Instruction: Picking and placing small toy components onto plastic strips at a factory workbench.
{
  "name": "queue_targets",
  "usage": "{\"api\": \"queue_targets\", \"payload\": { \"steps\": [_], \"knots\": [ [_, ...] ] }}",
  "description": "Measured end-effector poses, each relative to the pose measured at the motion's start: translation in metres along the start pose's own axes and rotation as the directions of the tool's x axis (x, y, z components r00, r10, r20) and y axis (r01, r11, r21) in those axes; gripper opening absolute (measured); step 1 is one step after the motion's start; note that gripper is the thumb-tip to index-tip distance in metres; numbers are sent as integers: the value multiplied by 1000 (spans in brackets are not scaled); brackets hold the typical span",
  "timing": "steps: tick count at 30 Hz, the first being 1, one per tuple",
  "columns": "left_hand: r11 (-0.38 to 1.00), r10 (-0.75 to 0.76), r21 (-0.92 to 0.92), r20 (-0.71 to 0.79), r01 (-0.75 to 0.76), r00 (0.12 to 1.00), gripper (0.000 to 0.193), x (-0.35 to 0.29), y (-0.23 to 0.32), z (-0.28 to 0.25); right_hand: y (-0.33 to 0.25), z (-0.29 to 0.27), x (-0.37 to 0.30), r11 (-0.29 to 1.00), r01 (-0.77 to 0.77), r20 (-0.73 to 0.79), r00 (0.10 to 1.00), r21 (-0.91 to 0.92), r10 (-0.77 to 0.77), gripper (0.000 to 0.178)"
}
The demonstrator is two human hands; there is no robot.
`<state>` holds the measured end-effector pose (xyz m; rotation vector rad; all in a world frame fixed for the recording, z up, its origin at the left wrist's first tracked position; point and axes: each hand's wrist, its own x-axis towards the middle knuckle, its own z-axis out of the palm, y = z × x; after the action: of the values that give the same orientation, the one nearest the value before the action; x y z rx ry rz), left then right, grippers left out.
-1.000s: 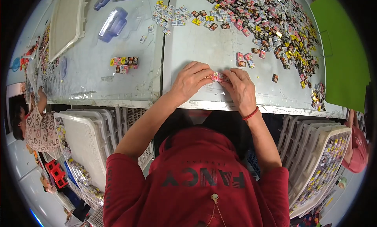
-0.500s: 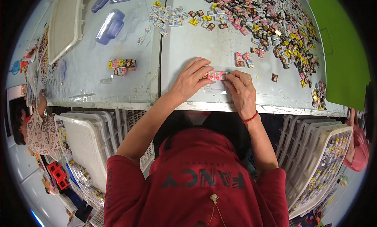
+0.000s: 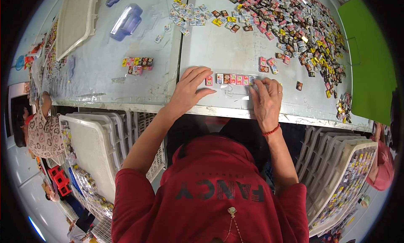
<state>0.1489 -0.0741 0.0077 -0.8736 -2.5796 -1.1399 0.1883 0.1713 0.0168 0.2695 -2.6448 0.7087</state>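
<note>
A short row of small printed boxes (image 3: 233, 79) in pink, white and brown lies on the table in front of me. My right hand (image 3: 267, 100) is curled at its right end, thumb and fingertips closed on the last box. Just off the row's left end stands a single pink box (image 3: 209, 81). My left hand (image 3: 190, 91) is beside that box, its thumb and fingers apart with nothing between them. Farther left sits a small block of similar boxes (image 3: 138, 65). A few loose boxes (image 3: 272, 66) rest beyond my right hand.
A big heap of small boxes (image 3: 294, 28) spreads over the far right, near a green panel (image 3: 366, 62). White-blue boxes (image 3: 185, 16) lie at the table seam. Purple plastic trays (image 3: 126, 23) are far left. Stacked white crates (image 3: 90, 150) stand below the edge; a co-worker (image 3: 44, 138) is at left.
My left hand has come away from the row's left end and opened, moving left. A single pink box now shows apart from the row. My right hand stays at the right end.
</note>
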Motion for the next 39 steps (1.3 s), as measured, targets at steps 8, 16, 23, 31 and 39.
{"api": "queue_targets", "payload": {
  "steps": [8, 16, 23, 31, 39],
  "knots": [
    [999, -2, -34, -22, 1, 1000, 41, 1, -6, 10, -7, 4, -1, 1000, -20, -43, 999, -14, 19, 23],
    [999, -52, -5, -12, 52, 999, 38, 2, -6, 7, -5, 7, -7, 999, -24, -50, 999, -48, 21, 21],
    [993, -76, 88, -21, 78, 997, 37, 10, 5, -33, -1, -6, -9, 992, -79, -67, 994, 95, 85, 21],
    [984, 151, -107, 47, -145, 987, 49, 25, 60, 23, -29, -7, -13, 141, -670, 605, 726, 729, 326, 24],
    [982, 180, 37, 134, -186, 974, 70, 52, 42, 40, 37, -15, 0, 645, -550, 232, 826, 530, 514, 23]
  ]
}}
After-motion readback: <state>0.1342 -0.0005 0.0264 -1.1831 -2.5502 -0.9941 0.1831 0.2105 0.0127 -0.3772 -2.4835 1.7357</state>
